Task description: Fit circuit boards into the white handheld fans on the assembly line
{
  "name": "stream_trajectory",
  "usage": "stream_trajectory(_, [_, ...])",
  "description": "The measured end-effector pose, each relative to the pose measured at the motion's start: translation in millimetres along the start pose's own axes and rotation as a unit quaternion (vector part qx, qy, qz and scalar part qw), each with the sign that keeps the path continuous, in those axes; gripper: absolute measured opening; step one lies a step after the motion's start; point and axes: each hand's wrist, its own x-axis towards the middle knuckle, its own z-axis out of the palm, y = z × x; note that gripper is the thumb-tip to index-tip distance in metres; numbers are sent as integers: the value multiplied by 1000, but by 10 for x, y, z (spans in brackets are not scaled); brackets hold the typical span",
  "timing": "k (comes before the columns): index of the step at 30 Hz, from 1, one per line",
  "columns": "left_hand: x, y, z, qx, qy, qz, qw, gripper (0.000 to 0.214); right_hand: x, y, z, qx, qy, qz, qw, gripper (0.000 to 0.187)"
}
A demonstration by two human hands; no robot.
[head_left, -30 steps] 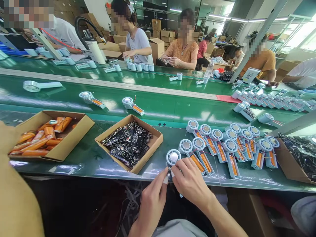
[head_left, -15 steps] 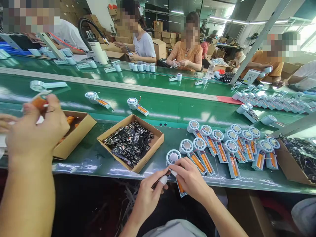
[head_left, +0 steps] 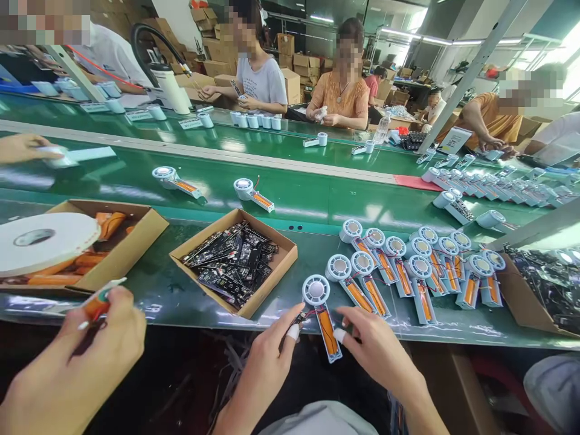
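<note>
My left hand (head_left: 275, 344) pinches a small dark circuit board (head_left: 296, 320) beside a light-blue handheld fan (head_left: 316, 291), with thin red wires running between the two. The fan lies at the table's front edge, round head away from me. Its open handle shows an orange battery (head_left: 327, 332). To the right of that handle is my right hand (head_left: 378, 344), thumb and fingers apart, the thumb at or very near the handle's edge. Both thumbs wear white finger covers. Most of the board is hidden by my left fingers.
A cardboard box of black circuit boards (head_left: 290, 248) stands left of the fan. Several similar fans (head_left: 419, 266) lie to the right. At left, a co-worker's hand (head_left: 104, 338) holds an orange battery near a tape roll (head_left: 86, 232). The green conveyor (head_left: 299, 193) runs behind.
My right hand has parted from my left fingertips and opened, uncovering the fan's handle. The co-worker's hand has come down and nearer, and another hand now reaches a fan at upper left.
</note>
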Motion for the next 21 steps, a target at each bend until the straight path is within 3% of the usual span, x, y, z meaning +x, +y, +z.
stream_trajectory(3, [-9, 19, 43, 52, 8, 47, 997, 46, -17, -5, 37, 1, -4, -39, 999, 32])
stream_trajectory(8, [-66, 67, 70, 184, -20, 107, 977, 62, 129, -9, 228, 93, 132, -129, 978, 30])
stream_trajectory(11, [-85, 91, 44, 231, -21, 121, 965, 66, 223, -47, 379, 229, 148, -62, 960, 22])
stream_trajectory(14, [-70, 113, 12, 163, -10, 96, 982, 57, 277, -94, 466, 312, 146, 10, 939, 13])
stream_trajectory(17, [-60, 131, 4, 52, 5, 23, 998, 45, 291, -116, 446, 315, 119, -21, 941, 14])
stream_trajectory(21, [-82, 152, 28, -57, -3, -79, 995, 37, 289, -116, 355, 361, 53, -18, 931, 17])
